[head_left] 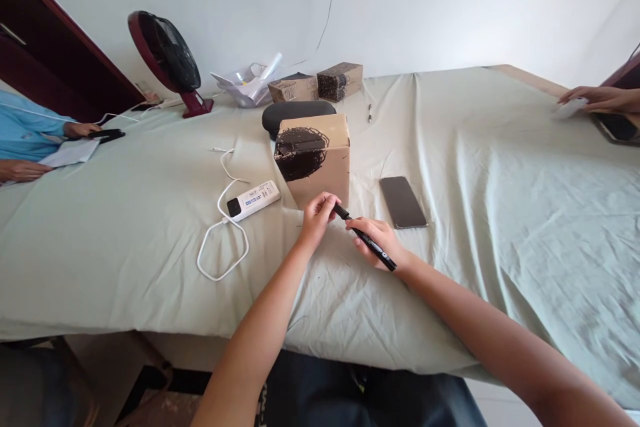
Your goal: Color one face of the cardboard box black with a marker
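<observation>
Closed at the fingertips, my left hand (320,215) pinches the black cap (341,211) of a marker. My right hand (381,240) is wrapped round the black marker (375,249), which slants down to the right. Cap and barrel are in line; whether they touch is hidden by my right fingertips. Just beyond my hands stands a brown cardboard box (330,177), with a dark scribbled patch on its front and top. To the right of my hands a dark smartphone (403,202) lies flat.
A white power bank (254,201) with a looped white cable (246,247) lies left. Behind the box are a black case (295,111), two scribbled cartons (340,81), a plastic basket (243,95) and a fan (173,57). Other people's hands (83,130) show at both sides.
</observation>
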Available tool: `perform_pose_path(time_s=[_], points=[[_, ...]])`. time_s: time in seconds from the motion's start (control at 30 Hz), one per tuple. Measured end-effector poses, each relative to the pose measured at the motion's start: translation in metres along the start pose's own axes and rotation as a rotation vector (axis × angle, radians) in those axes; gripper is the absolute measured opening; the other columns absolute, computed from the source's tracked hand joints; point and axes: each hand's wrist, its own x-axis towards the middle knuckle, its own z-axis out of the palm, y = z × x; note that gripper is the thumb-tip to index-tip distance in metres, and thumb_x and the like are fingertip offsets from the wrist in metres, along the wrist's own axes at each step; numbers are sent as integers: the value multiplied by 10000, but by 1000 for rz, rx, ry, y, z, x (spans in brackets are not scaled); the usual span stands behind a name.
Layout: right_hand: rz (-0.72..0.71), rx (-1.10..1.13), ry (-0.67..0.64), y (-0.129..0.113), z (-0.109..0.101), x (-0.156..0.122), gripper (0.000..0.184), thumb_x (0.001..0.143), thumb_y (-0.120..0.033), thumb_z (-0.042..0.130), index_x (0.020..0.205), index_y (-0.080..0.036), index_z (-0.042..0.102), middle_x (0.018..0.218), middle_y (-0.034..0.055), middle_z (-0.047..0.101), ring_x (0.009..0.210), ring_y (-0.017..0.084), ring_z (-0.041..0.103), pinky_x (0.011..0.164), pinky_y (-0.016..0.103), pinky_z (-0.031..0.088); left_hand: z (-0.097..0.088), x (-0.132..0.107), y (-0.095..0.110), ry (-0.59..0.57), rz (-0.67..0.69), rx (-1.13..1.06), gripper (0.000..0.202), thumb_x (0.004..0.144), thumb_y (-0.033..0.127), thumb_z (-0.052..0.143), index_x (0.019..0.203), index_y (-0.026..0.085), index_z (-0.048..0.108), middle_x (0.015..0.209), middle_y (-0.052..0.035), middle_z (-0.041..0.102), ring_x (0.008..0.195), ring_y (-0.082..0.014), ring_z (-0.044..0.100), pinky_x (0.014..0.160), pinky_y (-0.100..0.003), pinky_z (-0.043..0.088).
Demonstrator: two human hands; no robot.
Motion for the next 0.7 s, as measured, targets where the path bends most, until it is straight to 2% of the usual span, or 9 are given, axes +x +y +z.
perform_pose_path(time_s=[0.13, 0.2, 0.23, 0.3, 0.37, 0.43, 0.57, 0.7], points=[[71, -22, 95, -2, 0, 0, 202, 1035, -209, 513, 1210, -246, 609, 870, 30, 751, 667, 136, 682, 651, 260, 528, -3, 6, -5, 98, 75, -14, 552, 779, 714, 817, 740, 181, 680, 646, 17, 539, 503, -72, 464, 454, -193, 342], [101, -58, 114, -3, -1, 2, 61, 1035, -246, 564, 1032, -229, 623, 715, -7, 672, 559, 118, 582, 576, 249, 449, -6, 10, -6, 143, 99, -34, 549, 775, 709, 820, 736, 183, 668, 646, 23, 531, 480, -65, 444, 443, -195, 326], [109, -79, 101, -4, -2, 3, 131, 1032, -270, 579, 908, -229, 591, 634, -30, 596, 514, 110, 508, 542, 251, 392, -7, 11, -7, 160, 104, -48, 549, 777, 708, 819, 738, 184, 664, 639, 28, 521, 470, -61, 434, 440, -195, 319], [131, -111, 49, -5, -3, 4, 341, 1024, -320, 578, 725, -246, 432, 544, -64, 418, 481, 103, 368, 515, 267, 287, -8, 13, -6, 187, 105, -82, 543, 783, 702, 818, 743, 185, 656, 614, 41, 491, 458, -55, 418, 443, -190, 314], [176, -108, -19, -7, -4, 5, 423, 1016, -350, 552, 691, -254, 299, 547, -73, 319, 492, 101, 295, 521, 275, 237, -9, 13, -3, 196, 102, -116, 535, 778, 685, 834, 748, 185, 649, 593, 51, 469, 452, -50, 410, 447, -182, 315], [231, -78, -82, -10, -4, 6, 417, 1012, -359, 530, 708, -253, 266, 566, -72, 311, 501, 96, 282, 527, 265, 233, -8, 12, -1, 182, 106, -141, 529, 763, 669, 859, 757, 183, 648, 577, 58, 462, 448, -48, 410, 449, -175, 317], [339, -55, -158, -13, -3, 6, 385, 1001, -373, 511, 715, -249, 284, 567, -68, 334, 497, 94, 301, 538, 249, 242, -7, 10, 5, 157, 114, -167, 560, 719, 686, 887, 763, 183, 646, 535, 71, 451, 429, -48, 402, 442, -174, 312], [408, -74, -225, -11, -2, 6, 357, 988, -382, 526, 702, -237, 370, 567, -52, 389, 505, 102, 352, 551, 254, 240, -8, 11, 8, 205, 117, -171, 609, 697, 746, 868, 764, 186, 639, 525, 68, 466, 418, -55, 418, 429, -178, 315]])
